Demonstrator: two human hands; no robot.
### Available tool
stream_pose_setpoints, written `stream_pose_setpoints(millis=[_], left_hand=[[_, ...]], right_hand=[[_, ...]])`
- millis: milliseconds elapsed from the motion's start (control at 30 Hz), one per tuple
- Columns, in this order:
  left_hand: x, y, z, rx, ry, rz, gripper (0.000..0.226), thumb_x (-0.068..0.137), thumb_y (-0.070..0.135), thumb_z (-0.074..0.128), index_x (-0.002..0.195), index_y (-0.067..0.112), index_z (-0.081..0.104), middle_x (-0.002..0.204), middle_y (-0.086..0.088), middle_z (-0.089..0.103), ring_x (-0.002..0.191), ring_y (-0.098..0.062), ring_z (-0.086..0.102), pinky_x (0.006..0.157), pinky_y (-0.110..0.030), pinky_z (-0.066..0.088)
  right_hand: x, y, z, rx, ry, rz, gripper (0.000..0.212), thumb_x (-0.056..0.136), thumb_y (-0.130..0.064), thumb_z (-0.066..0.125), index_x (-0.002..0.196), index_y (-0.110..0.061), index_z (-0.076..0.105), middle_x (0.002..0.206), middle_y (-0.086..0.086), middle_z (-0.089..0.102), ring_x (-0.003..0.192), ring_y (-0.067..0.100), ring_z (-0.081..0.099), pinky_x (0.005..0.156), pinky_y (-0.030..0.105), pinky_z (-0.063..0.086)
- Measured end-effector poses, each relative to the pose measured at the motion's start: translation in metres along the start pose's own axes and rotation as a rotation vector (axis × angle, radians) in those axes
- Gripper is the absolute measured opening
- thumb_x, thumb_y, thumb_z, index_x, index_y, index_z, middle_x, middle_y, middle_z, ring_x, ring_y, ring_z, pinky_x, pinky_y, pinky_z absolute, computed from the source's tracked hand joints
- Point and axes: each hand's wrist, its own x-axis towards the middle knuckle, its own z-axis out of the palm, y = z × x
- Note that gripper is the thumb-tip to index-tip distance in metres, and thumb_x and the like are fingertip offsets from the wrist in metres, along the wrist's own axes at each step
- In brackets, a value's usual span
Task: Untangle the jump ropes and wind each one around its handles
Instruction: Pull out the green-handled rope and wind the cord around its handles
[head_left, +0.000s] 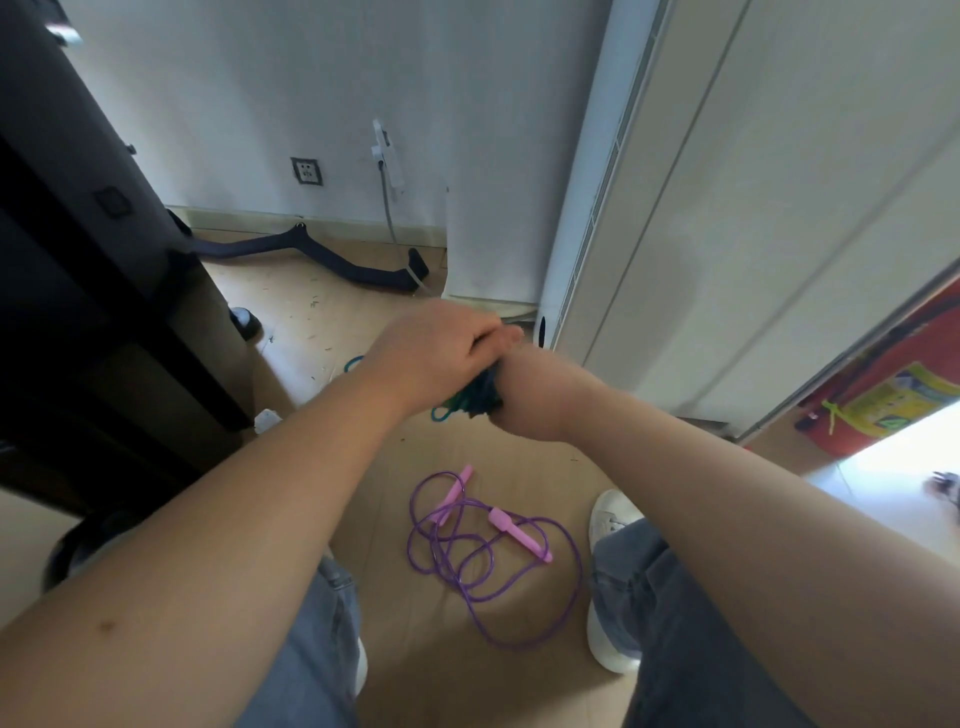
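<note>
Both hands meet in front of the person, above the wooden floor (322, 332). The left hand (436, 348) is closed, with its fingers curled over the top of a teal jump rope (467, 400), and the right hand (535, 389) is closed around the same bundle from the other side; the two hands touch each other at the knuckles. The teal rope sits between the palms as a dark wound mass, and a small loop of it hangs out just under the left hand. Its handles are hidden by the hands. A purple jump rope (483, 566) lies loose on the floor well below the hands, between the person's two legs, in several overlapping loops. Its two pink handles (519, 535) lie apart on the coils, not wound. A white shoe (608, 519) stands just beside this rope, under the right forearm.
</note>
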Motion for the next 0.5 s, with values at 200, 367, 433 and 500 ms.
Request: stream_pose_setpoints(millis=[200,367,433,500], left_hand=[[-0.005,-0.029,-0.001,-0.355,-0.086,-0.295,0.051,0.101,0.050,0.045,0.063,0.017,0.054,0.060,0.007,0.054,0.057,-0.015,0.051,0.062,-0.034,0.043],[-0.003,-0.024,0.005,-0.391,-0.011,-0.451,0.024,0.101,0.013,0.049,0.079,0.024,0.050,0.077,0.009,0.052,0.066,-0.002,0.046,0.064,-0.006,0.037],[-0.004,-0.012,0.006,-0.303,0.018,-0.459,0.028,0.104,0.013,0.039,0.078,0.019,0.050,0.074,0.007,0.051,0.063,-0.001,0.044,0.053,-0.009,0.032],[-0.006,0.000,0.006,-0.311,-0.078,-0.407,0.037,0.107,0.025,0.032,0.078,0.021,0.054,0.072,0.008,0.052,0.065,-0.005,0.048,0.056,-0.022,0.035]], right_hand=[[-0.019,-0.013,-0.025,0.321,0.122,-0.067,0.013,0.083,-0.022,0.067,0.078,-0.022,0.055,0.068,-0.004,0.060,0.060,0.011,0.056,0.054,0.023,0.043],[-0.019,-0.013,-0.031,0.656,0.304,0.104,0.019,0.082,-0.013,0.067,0.075,-0.027,0.056,0.064,-0.009,0.057,0.052,0.003,0.048,0.048,0.010,0.035],[-0.014,-0.012,-0.030,0.730,0.379,0.205,0.019,0.082,-0.011,0.065,0.074,-0.026,0.056,0.062,-0.008,0.055,0.050,0.004,0.045,0.043,0.008,0.033],[-0.008,-0.002,-0.030,0.765,0.451,0.344,0.015,0.083,-0.012,0.063,0.071,-0.016,0.055,0.059,-0.005,0.051,0.050,0.009,0.044,0.037,0.009,0.030]])
